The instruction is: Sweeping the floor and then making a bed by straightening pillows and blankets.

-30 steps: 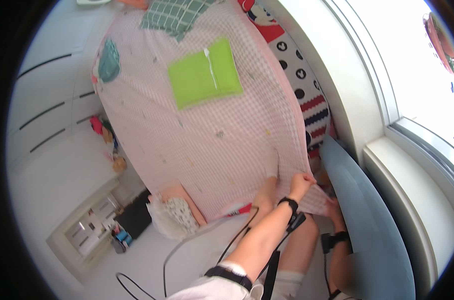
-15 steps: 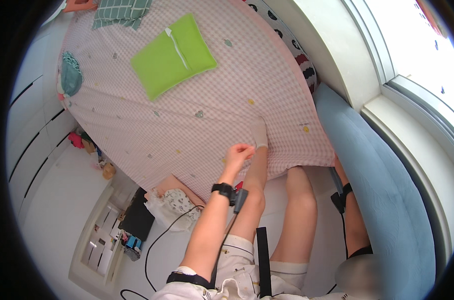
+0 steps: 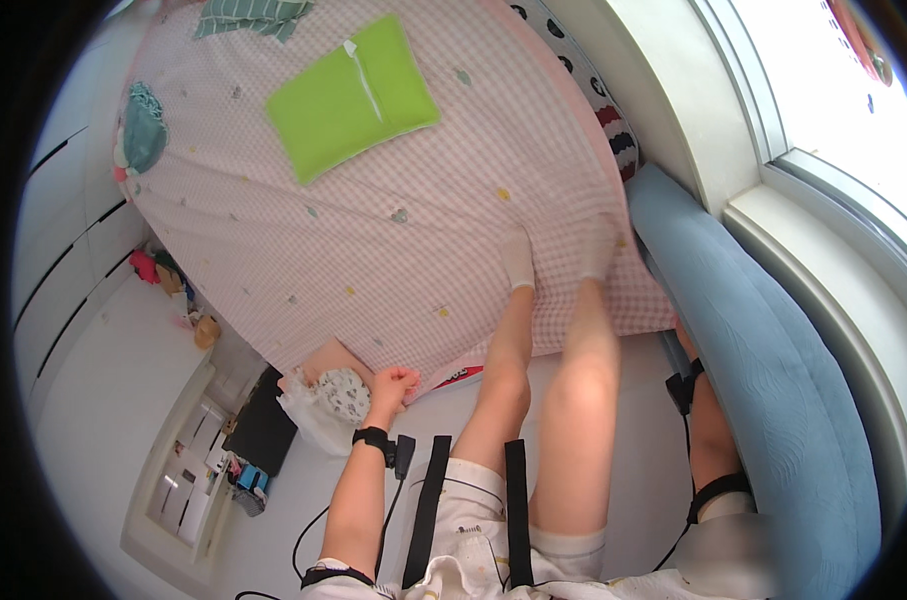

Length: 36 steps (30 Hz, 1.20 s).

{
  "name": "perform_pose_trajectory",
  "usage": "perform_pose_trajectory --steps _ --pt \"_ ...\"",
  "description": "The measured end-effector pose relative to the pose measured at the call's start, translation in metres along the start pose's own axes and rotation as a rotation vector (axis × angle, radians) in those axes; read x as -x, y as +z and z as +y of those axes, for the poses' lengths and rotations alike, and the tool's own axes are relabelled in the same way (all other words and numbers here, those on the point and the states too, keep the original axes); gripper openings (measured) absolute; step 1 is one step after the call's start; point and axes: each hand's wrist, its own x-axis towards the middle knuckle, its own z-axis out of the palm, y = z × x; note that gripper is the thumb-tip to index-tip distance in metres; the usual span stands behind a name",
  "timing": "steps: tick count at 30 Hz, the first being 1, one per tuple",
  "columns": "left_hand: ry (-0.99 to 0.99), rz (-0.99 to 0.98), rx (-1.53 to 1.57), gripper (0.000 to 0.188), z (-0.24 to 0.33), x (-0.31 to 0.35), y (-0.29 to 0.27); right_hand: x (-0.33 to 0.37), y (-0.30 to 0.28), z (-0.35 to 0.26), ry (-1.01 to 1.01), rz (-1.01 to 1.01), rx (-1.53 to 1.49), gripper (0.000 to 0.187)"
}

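Note:
My left hand (image 3: 396, 383) hovers by the near edge of the bed, fingers loosely bent and a little apart, with nothing seen in them. Beside it sits a white plastic bag (image 3: 313, 422) with a patterned white cloth (image 3: 344, 396). My right hand (image 3: 684, 338) is mostly hidden behind the blue padded cushion (image 3: 763, 350), so its fingers cannot be made out. A pink checked sheet (image 3: 373, 270) covers the bed, and both my feet in pale socks rest on it. A bright green cushion (image 3: 353, 102) with a pale zip strip lies farther up the sheet.
Green checked fabric (image 3: 253, 15) and a teal gathered piece (image 3: 143, 130) lie at the bed's far left. White drawers (image 3: 63, 240) line the left wall. A window ledge (image 3: 833, 240) runs along the right. Black cables (image 3: 303, 530) trail from my wrist straps.
My left hand has moved left and nearer, away from my leg toward the plastic bag. My right foot has come up onto the bed beside the left one. The right hand stays mostly hidden.

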Motion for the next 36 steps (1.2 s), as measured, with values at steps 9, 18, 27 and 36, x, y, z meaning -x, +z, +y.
perform_pose_trajectory --steps 9,18,27,36 --pt "0.036 -0.056 0.24 0.011 -0.033 0.041 0.016 0.029 -0.018 -0.063 -0.068 -0.142 -0.036 0.03" --pt "-0.011 -0.072 0.484 0.017 -0.127 0.12 0.012 0.166 -0.059 -0.154 -0.438 -0.255 0.049 0.022" --pt "0.013 -0.02 0.708 0.019 -0.126 0.17 -0.056 0.229 -0.169 -0.257 -0.606 -0.053 0.104 0.034" --pt "0.254 0.075 0.891 0.016 0.039 0.161 -0.163 0.189 -0.258 -0.295 -0.77 0.059 0.453 0.031"
